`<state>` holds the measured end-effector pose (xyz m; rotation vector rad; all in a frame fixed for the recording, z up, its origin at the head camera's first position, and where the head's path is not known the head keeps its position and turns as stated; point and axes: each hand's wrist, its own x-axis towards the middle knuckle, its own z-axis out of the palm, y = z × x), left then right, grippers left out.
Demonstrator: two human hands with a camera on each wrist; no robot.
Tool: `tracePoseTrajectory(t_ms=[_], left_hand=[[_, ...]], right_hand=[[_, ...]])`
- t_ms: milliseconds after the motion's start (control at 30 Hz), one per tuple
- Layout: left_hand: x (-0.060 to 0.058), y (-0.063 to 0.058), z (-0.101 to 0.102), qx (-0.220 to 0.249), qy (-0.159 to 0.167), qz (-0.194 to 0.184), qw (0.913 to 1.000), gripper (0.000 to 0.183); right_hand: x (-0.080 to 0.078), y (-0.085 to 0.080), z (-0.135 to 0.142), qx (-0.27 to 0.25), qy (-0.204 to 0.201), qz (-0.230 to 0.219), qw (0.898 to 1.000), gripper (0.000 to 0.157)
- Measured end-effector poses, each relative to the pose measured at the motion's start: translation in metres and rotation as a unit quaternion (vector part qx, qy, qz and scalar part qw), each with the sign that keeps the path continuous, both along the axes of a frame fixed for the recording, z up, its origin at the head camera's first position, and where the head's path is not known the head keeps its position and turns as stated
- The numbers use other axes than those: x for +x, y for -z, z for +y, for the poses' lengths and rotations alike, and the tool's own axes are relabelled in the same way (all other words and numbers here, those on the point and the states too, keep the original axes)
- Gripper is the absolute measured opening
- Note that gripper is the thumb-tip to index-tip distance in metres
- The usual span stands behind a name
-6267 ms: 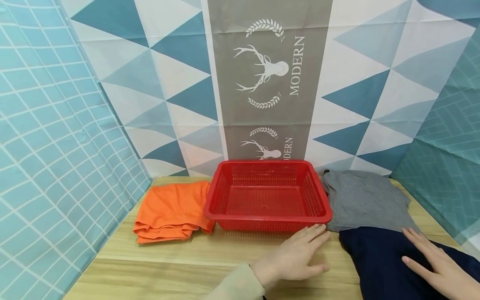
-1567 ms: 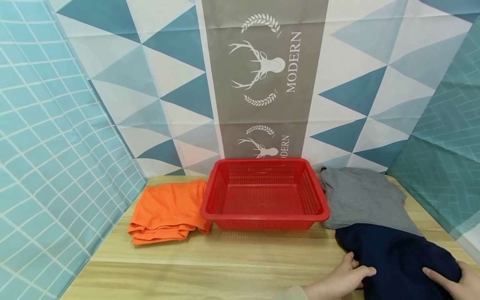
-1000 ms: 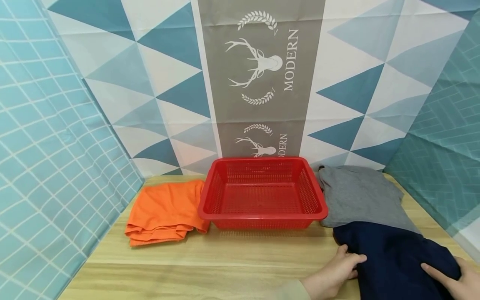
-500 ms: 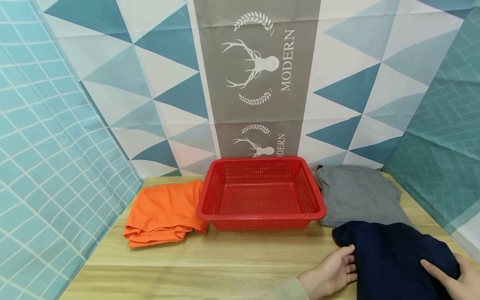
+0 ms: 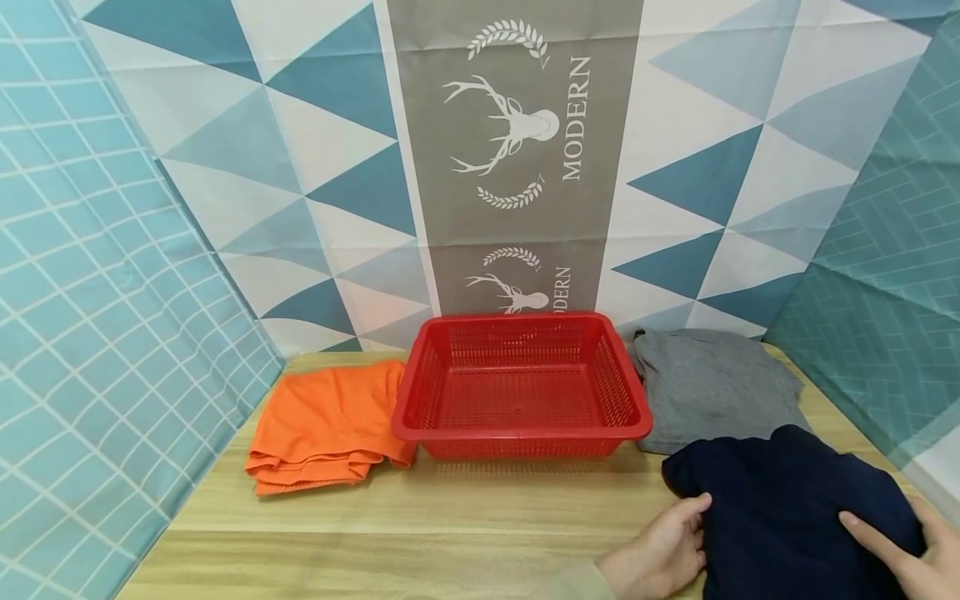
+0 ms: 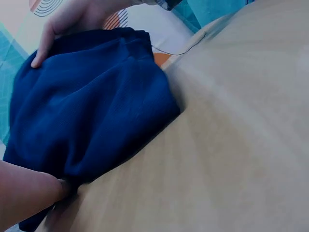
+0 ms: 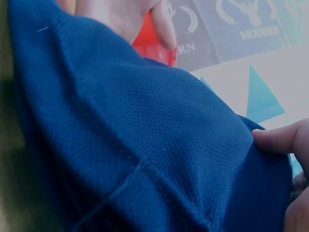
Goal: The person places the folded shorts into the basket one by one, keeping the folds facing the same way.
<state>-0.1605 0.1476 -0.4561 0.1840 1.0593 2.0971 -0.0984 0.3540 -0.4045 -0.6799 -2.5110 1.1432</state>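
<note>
A folded navy garment [image 5: 795, 517] of textured, seamed fabric lies at the front right; its kind is not clear. At its left edge my left hand [image 5: 652, 550] grips the cloth, thumb uppermost and fingers partly hidden against the side. My right hand [image 5: 911, 546] holds the right edge, its thumb on top and the other fingers out of sight below. In the right wrist view, the right thumb presses into the navy fabric [image 7: 159, 111], which bulges upward between the hands. The left wrist view shows the same garment [image 6: 96, 106] raised and tilted, its folded layers together.
A red perforated plastic basket [image 5: 521, 435] stands at the back centre. Left of it lies a folded orange garment [image 5: 330, 425], and right of it a folded grey garment [image 5: 720, 392], partly behind the navy one. Patterned sheets [image 5: 510, 167] hang around the wooden tabletop [image 5: 450, 533].
Both hands have come onto the navy garment since the earliest frame. In the last half second its back edge has risen, and the left fingers have drawn in at its side.
</note>
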Motion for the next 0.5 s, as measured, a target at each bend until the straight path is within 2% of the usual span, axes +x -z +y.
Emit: tracePoseTrajectory(t_ms=[133, 233, 400, 500], left_hand=[[0.004, 0.002, 0.001, -0.002, 0.023, 0.002, 0.9997, 0.05], [0.004, 0.002, 0.0, -0.002, 0.029, -0.006, 0.9996, 0.047], [0.003, -0.002, -0.005, -0.003, 0.027, 0.001, 0.9996, 0.045], [0.002, -0.005, -0.009, 0.003, 0.028, 0.014, 0.9995, 0.043]], right_hand=[[0.001, -0.004, -0.003, -0.01, -0.017, 0.029, 0.999, 0.022], [0.0, -0.008, -0.006, 0.003, -0.043, 0.025, 0.999, 0.023], [-0.003, -0.016, -0.011, 0.004, -0.066, -0.042, 0.997, 0.052], [-0.004, -0.02, -0.012, 0.003, -0.083, -0.062, 0.995, 0.062]])
